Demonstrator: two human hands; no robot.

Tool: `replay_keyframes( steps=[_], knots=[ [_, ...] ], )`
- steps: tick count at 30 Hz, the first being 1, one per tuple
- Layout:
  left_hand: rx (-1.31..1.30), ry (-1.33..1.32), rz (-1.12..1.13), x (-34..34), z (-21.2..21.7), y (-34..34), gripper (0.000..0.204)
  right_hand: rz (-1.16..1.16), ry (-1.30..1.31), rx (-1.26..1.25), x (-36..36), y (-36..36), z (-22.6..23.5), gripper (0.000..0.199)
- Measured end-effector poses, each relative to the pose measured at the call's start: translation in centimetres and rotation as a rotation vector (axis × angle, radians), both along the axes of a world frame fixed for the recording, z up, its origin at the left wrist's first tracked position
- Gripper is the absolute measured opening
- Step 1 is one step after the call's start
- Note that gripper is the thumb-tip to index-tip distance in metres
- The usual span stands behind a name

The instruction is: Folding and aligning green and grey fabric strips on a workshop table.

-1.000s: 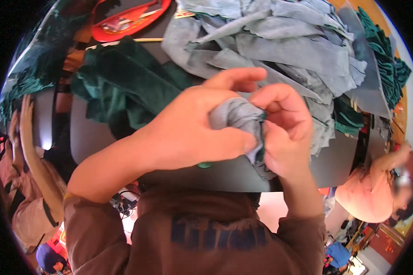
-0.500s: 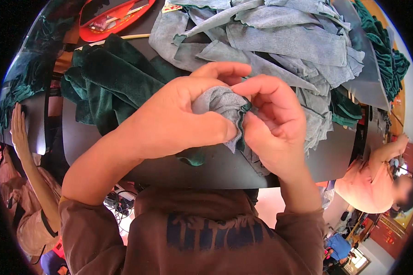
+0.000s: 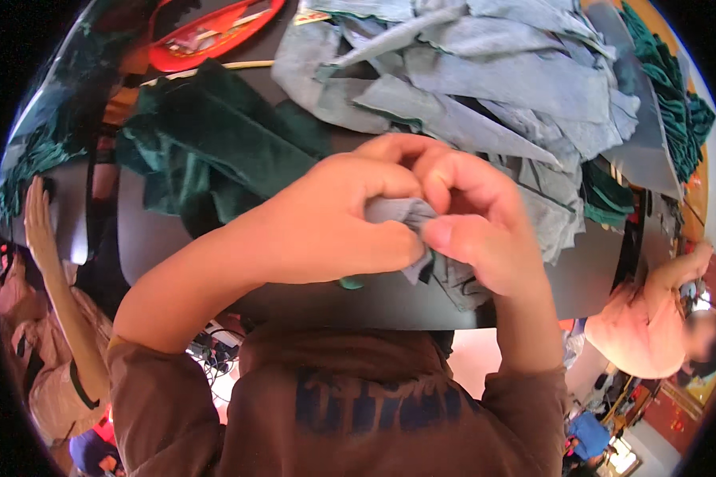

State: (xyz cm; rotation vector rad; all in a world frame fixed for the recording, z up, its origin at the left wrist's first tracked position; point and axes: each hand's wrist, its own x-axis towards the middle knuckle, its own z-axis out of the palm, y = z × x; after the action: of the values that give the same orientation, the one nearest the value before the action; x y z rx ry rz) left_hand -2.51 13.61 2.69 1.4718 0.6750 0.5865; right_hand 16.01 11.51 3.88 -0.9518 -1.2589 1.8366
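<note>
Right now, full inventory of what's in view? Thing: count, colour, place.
small fabric piece: 1, grey-blue, bunched between both hands over the table's near edge
fabric pile: 1 heap, count of pieces unclear, grey-blue, far right of the table
velvet-like fabric: 1 heap, dark green, left of the table
folded green fabric: 1 stack, dark green, far right edge
tray-like thing: 1, red, top left, contents unclear
table: 1, dark grey, under everything
other people: 2; one at left with a raised hand, one at lower right in a pink top
left hand: closed on the small fabric piece
right hand: pinching the same piece
</note>
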Motion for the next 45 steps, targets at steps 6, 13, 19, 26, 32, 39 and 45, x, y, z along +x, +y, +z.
replay_keyframes(
  steps=[6, 13, 19, 26, 32, 39, 45],
  knots=[
    [-0.085, -0.106, -0.018, -0.1, 0.6, 0.3, 0.02, -0.073, -0.027, 0.41, -0.2, 0.0, -0.6, 0.015],
    [-0.01, -0.28, 0.038, 0.2, 0.7, 0.3, 0.019, -0.329, -0.199, 0.925, -0.7, 0.2, -0.3, 0.015],
    [-0.081, -0.306, 0.042, 0.2, 0.8, 0.1, 0.018, -0.345, -0.333, 1.115, -0.7, -0.1, 0.0, 0.019],
    [0.048, -0.186, 0.137, 0.5, 0.7, 0.0, 0.018, -0.348, -0.266, 0.955, -0.9, 0.2, -0.9, 0.015],
    [0.01, -0.199, 0.049, 0.3, 0.0, 0.7, 0.017, -0.33, -0.183, 0.673, -1.0, -0.7, -0.8, 0.011],
    [-0.011, -0.167, 0.127, 0.6, -0.2, 0.5, 0.016, -0.371, -0.135, 0.541, -1.7, -0.6, -0.8, 0.009],
    [0.309, -0.038, 0.23, 0.8, -0.2, 0.3, 0.014, -0.425, -0.114, 0.51, -1.8, -0.8, -0.9, 0.008]
  ],
)
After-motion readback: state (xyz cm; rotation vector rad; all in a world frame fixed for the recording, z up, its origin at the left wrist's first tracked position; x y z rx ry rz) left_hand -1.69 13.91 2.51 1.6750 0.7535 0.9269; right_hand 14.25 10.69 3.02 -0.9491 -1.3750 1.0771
